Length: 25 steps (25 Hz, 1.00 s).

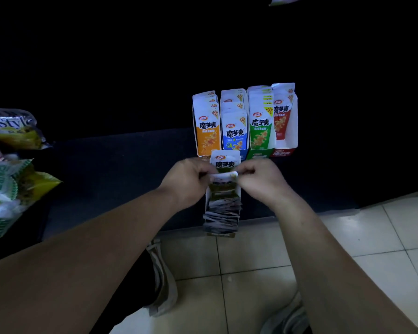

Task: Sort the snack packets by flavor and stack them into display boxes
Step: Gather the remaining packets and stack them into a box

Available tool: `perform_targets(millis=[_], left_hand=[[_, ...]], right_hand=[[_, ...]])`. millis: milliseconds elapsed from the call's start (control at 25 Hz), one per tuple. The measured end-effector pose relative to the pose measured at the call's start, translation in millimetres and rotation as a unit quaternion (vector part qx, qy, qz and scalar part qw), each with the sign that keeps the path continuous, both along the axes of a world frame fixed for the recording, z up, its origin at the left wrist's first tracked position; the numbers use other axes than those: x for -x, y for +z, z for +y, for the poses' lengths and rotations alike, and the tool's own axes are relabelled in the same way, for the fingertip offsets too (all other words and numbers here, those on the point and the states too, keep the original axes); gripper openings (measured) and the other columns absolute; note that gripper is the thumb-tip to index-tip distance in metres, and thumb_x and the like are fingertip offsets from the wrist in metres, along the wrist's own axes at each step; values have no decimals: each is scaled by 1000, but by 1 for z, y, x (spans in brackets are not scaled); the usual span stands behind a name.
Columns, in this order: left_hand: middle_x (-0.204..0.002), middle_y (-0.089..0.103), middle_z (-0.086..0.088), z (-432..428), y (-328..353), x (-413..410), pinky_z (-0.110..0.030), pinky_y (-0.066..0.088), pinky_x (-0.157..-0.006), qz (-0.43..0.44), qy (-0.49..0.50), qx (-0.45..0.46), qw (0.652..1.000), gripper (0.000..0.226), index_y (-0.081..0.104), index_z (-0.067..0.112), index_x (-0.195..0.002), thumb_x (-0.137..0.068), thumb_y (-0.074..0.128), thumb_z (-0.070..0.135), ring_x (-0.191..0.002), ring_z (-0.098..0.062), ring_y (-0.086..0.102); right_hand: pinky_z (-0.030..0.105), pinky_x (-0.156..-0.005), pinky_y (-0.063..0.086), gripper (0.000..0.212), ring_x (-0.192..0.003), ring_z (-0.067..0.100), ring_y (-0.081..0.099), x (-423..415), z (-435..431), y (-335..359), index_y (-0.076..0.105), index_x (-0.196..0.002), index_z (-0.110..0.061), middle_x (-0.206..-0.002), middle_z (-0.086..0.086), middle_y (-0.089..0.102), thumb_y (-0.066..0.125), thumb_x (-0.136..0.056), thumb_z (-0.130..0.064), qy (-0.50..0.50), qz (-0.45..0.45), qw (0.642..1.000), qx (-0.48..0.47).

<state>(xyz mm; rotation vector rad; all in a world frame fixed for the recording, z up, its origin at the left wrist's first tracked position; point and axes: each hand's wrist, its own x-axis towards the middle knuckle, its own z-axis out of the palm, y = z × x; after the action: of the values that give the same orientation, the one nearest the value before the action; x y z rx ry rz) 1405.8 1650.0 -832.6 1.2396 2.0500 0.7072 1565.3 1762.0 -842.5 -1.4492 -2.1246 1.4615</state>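
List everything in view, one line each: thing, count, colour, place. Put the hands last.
orange box: one, orange and white, left end of the back row
blue box: one, blue and white, second from left
green box: one, green and white, third from left
red box: one, red and white, right end
front box: one, white, filled with dark packets, in front of the row
packet: one, white edge, above the front box
snack bags: several, yellow, green and white, far left
counter: one, dark, under the boxes
floor tiles: pale, lower right
left hand: pinches the packet
right hand: pinches the packet
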Motion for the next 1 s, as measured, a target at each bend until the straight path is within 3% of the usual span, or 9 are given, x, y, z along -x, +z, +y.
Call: perform_targets(millis=[120, 200, 280, 360, 480, 640, 720, 840, 1000], left_hand=[[-100, 49, 13, -2, 1, -5, -14, 40, -76, 58, -49, 28, 997, 22, 80, 26, -107, -99, 63, 15, -97, -8, 54], [-102, 52, 12, -4, 2, -3, -9, 42, -76, 24, -6, 20, 999, 28, 81, 25, -101, -93, 62, 6, -96, -8, 58], [-102, 55, 10, -8, 6, 1, -4, 42, -75, -16, 58, -6, 998, 31, 79, 20, -98, -89, 60, -2, -93, -6, 59], [-99, 55, 12, -9, 11, 4, 0, 41, -75, -26, 91, -23, 995, 30, 77, 18, -99, -89, 59, -4, -89, -2, 58], [-102, 63, 10, 0, 14, 1, -10, 49, -83, -65, 114, -40, 991, 27, 74, 24, -101, -88, 65, 2, -92, -6, 65], [-106, 63, 20, 8, 23, -15, -11, 53, -75, -173, 79, -42, 981, 62, 55, 41, -126, -81, 84, 10, -84, 9, 67], [-102, 65, 19, 10, 26, -22, -18, 57, -80, -185, 76, -75, 977, 56, 59, 39, -123, -83, 81, 7, -84, 8, 68], [-96, 75, 7, 13, 26, -16, -42, 61, -86, -92, 69, -118, 986, 29, 74, 26, -106, -95, 60, 3, -91, -13, 72], [-96, 77, 1, 13, 27, -9, -42, 61, -86, -113, 111, -104, 982, 27, 73, 25, -97, -97, 62, 0, -90, -19, 73]], right_hand=[[24, -72, 45, 34, -84, 12, 59, 3, 9, 2, 73, -109, -34, -99, -2, 63, 58, -91, -10, -61, 62, 996, -14], [26, -80, 48, 34, -88, 14, 60, 12, 15, -4, 68, -128, -35, -107, 4, 59, 64, -96, -24, -24, 40, 998, -43], [27, -86, 51, 24, -87, 13, 61, 22, 14, -9, 74, -118, -32, -111, 6, 58, 71, -95, -25, -20, 29, 997, -62], [25, -82, 54, 18, -82, 8, 62, 26, 9, -10, 73, -88, -34, -108, 2, 58, 77, -89, -16, -38, 38, 993, -101], [22, -72, 52, 24, -76, 4, 61, 22, 3, -7, 66, -72, -29, -93, -7, 61, 79, -85, -13, -37, 46, 991, -121], [29, -65, 55, 14, -63, 8, 64, 18, -2, 20, 68, -75, -19, -66, -7, 67, 77, -85, -15, -66, 110, 990, -63], [25, -57, 53, 16, -59, 8, 65, 18, -3, 37, 68, -76, -15, -63, -4, 70, 75, -89, -12, -46, 144, 989, -3], [15, -60, 49, 18, -75, 8, 71, 14, -1, 47, 73, -80, -20, -81, 1, 78, 68, -95, -13, -36, 154, 986, 43], [23, -77, 50, 31, -87, 4, 62, 4, 1, 24, 70, -120, -34, -100, -10, 64, 73, -94, -17, -49, 141, 988, 25]])
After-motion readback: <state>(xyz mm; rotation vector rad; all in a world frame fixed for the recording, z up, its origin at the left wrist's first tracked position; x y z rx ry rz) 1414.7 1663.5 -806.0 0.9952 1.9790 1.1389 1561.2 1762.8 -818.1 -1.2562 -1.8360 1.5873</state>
